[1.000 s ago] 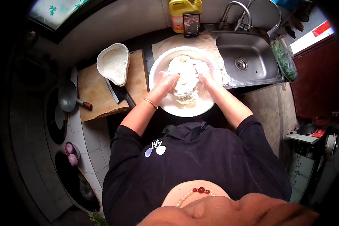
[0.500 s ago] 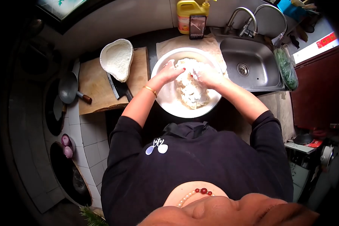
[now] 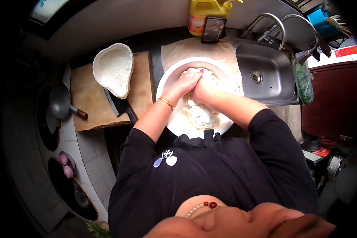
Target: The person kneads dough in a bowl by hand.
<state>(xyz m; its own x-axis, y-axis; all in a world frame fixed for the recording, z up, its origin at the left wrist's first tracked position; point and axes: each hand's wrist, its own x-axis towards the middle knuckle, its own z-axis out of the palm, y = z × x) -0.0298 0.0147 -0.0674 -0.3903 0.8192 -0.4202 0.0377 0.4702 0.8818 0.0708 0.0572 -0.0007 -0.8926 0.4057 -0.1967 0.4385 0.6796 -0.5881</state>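
Observation:
A large white basin (image 3: 162, 88) holds a lump of floury dough (image 3: 202, 115), shaggy and pale. My left hand (image 3: 189, 81) and my right hand (image 3: 204, 89) meet over the far part of the dough, pressed together. Left fingers lie bunched against the right hand, and dough is in and under both. Right fingertips are mostly hidden by the left hand and the dough. White flour coats the left fingers, and a red nail shows where the hands meet.
A flour-filled container (image 3: 114, 67) and a cleaver (image 3: 117, 104) lie on the wooden board (image 3: 81, 95) at left. A phone (image 3: 213, 29) leans on a yellow jug (image 3: 196, 20) behind the basin. The steel sink (image 3: 279, 65) is at right; a ladle (image 3: 60, 104) is far left.
My hands have come together from either side of the dough and now press on its far part. The camera view has shifted, and the basin appears slightly lower.

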